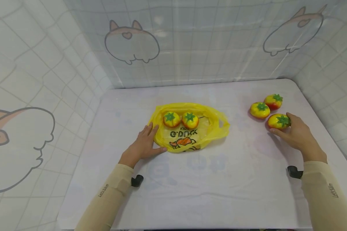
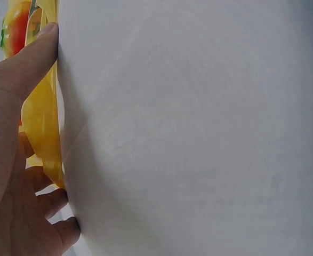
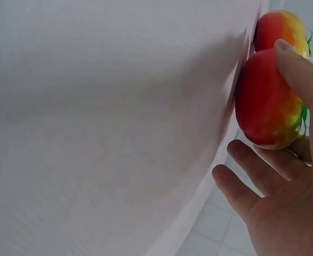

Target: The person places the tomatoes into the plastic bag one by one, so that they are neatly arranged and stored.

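Note:
A yellow plastic bag with duck print lies flat on the table, and two red-and-yellow toy tomatoes with green leaf tops, a left one and a right one, sit on it. My left hand rests at the bag's left edge, fingers spread and thumb by the lower rim. On the right, my right hand holds a third toy tomato between thumb and fingers. In the right wrist view, the thumb lies along that tomato while the lower fingers stand apart from it.
Just behind the right hand stand two more toy tomatoes, a nearer one and a farther one. A white cloth covers the table. Tile-patterned curtains with cartoon animals hang behind and at both sides.

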Motion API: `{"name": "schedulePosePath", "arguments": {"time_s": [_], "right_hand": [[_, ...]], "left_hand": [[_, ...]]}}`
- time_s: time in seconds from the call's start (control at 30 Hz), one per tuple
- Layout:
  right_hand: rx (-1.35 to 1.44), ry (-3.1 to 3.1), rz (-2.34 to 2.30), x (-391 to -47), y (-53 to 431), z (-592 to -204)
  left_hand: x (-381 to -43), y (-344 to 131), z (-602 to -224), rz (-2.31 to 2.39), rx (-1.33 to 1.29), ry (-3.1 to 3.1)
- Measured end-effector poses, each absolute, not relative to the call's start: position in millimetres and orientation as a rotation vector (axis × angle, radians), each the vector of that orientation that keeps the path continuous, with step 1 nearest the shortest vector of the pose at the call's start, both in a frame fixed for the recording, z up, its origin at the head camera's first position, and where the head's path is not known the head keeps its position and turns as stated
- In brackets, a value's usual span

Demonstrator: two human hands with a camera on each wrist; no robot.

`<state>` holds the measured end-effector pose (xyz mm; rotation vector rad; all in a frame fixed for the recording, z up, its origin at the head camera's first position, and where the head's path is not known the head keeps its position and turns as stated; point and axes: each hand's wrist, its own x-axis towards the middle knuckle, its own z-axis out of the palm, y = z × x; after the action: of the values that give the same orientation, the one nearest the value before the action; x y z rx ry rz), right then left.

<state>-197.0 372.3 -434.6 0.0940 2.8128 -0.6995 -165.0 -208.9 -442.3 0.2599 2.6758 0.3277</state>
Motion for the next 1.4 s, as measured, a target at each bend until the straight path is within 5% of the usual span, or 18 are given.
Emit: {"name": "schedulePosePath", "arguments": {"time_s": [1.4], "right_hand": [[-0.068,3.013,-0.778,-204.2,349.3,-388.6]], "left_hand": [[-164.6,-210.3,-441.3,0.350,0.244,2.666]]}}
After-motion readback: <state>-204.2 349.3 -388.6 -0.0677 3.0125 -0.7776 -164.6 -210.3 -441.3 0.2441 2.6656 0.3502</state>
